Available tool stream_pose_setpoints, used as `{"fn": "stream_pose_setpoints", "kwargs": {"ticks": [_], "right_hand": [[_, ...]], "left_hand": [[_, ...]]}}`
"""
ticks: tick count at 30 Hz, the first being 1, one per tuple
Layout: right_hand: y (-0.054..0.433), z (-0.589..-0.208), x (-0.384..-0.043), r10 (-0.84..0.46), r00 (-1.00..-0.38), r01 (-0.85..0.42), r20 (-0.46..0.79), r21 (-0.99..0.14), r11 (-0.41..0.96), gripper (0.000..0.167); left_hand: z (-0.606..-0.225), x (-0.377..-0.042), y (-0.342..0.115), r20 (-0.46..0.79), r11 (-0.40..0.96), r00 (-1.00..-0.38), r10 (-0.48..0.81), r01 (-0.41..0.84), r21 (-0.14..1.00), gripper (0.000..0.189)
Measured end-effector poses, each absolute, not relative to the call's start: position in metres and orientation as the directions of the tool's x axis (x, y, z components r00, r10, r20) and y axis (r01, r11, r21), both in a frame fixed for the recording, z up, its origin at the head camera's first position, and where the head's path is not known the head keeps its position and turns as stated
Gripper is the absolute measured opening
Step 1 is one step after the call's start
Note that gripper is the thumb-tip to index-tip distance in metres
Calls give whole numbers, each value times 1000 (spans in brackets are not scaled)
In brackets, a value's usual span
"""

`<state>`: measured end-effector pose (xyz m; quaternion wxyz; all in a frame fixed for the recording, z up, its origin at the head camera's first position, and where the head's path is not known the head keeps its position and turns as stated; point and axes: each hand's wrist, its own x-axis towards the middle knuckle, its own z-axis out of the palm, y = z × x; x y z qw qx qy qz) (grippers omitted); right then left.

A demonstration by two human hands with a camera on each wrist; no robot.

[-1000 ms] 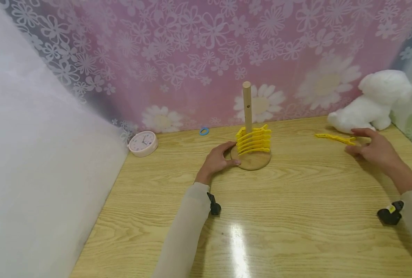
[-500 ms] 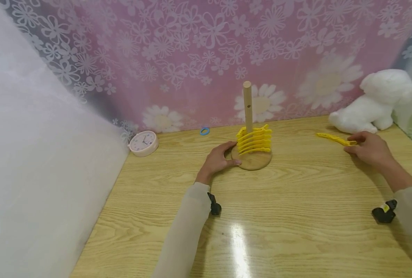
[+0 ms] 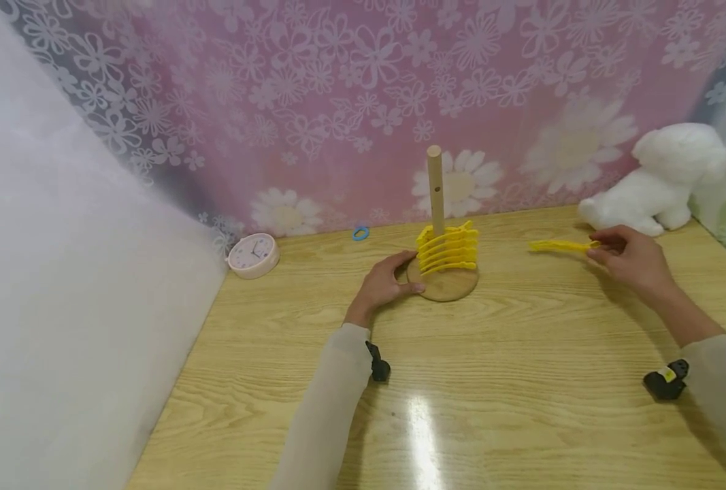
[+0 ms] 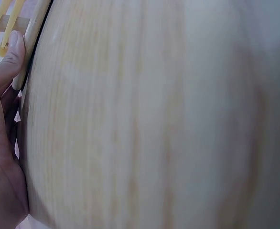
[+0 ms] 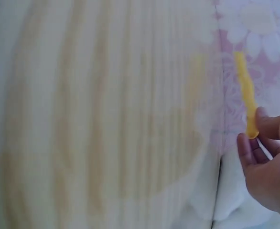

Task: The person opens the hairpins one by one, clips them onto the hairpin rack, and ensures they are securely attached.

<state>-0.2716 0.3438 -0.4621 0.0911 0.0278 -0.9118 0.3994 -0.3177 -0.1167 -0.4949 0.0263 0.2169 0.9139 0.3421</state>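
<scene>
A wooden stand (image 3: 435, 177), a round base with an upright post, stands on the table. Several thin yellow plastic pieces (image 3: 451, 256) are stacked about the lower post. My left hand (image 3: 382, 282) holds the base's left edge; in the left wrist view the thumb (image 4: 15, 47) lies over its rim. To the right, my right hand (image 3: 635, 262) pinches one end of another yellow plastic piece (image 3: 558, 246), long and narrow from this side. In the right wrist view this piece (image 5: 245, 90) points up from between thumb and fingers. Its full shape cannot be told.
A white plush dog (image 3: 663, 177) sits at the back right. Along the back edge lies a small blue ring (image 3: 360, 233), and a pink round clock (image 3: 254, 256) is at the left. A pink flowered curtain (image 3: 338, 102) hangs behind the wooden table (image 3: 491, 395).
My right hand has closed its fingers and thumb on the yellow piece and moved it left, toward the stand. The left hand and the stand have stayed in place.
</scene>
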Motion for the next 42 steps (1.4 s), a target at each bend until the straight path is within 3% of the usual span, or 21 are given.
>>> {"fn": "stream_pose_setpoints", "kwargs": {"ticks": [6, 12, 29, 42], "right_hand": [[323, -452, -270, -17, -950, -264, 312, -773, 576, 34], [300, -431, -265, -59, -919, -347, 390, -730, 588, 23], [246, -404, -275, -76, -888, -401, 454, -682, 611, 18], [201, -400, -294, -65, -817, -490, 572, -632, 601, 11]], "left_hand": [[-496, -318, -116, 96, 681, -904, 416, 380, 626, 83], [-496, -319, -117, 117, 672, -899, 422, 397, 625, 81], [-493, -316, -117, 108, 659, -899, 423, 388, 644, 81], [-496, -318, -118, 123, 634, -895, 429, 395, 665, 81]]}}
